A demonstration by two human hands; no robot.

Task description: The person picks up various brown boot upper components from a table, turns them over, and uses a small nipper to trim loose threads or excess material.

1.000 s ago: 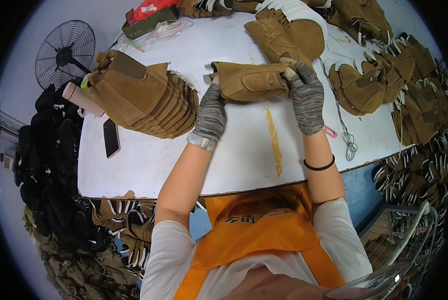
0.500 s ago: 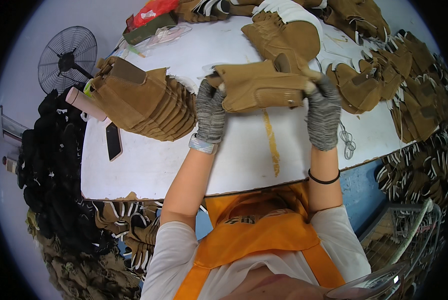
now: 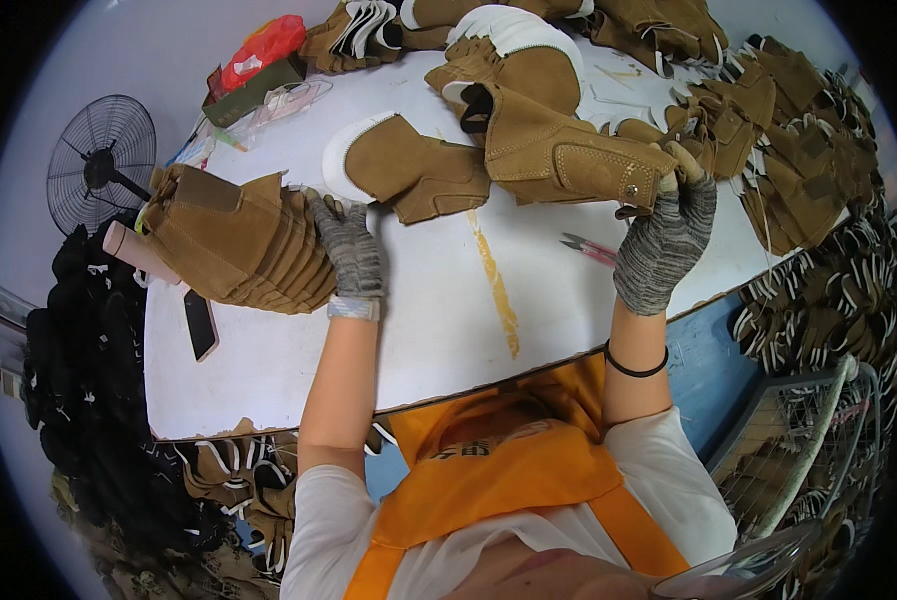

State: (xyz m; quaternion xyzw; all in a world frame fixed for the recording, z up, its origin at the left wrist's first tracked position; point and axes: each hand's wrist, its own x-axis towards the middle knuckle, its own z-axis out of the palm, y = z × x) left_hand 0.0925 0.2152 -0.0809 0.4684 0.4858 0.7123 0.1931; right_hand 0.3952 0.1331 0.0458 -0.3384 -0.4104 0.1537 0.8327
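Observation:
My right hand (image 3: 663,240), in a grey knit glove, is closed on the right end of a brown suede boot upper (image 3: 558,150), beside its snap button. That upper has folded-over layers and a dark opening at its far left end. My left hand (image 3: 350,250), gloved alike, touches the right edge of a stack of brown uppers (image 3: 233,235), its fingers somewhat apart. Between the hands a flat brown boot piece (image 3: 418,170) with a white curved edge lies on the table, next to the held upper. Pink-handled thread snips (image 3: 590,248) lie left of my right hand.
A further stack of white-edged uppers (image 3: 538,75) stands at the back of the white table (image 3: 418,330). More brown pieces (image 3: 793,150) are heaped at the right. A phone (image 3: 200,325), a pink bottle (image 3: 140,252) and a fan (image 3: 100,168) are at the left.
My left hand has let go of the upper and moved left to the stack. The right hand keeps its hold. The white-edged flat piece and the snips now show; the view has shifted.

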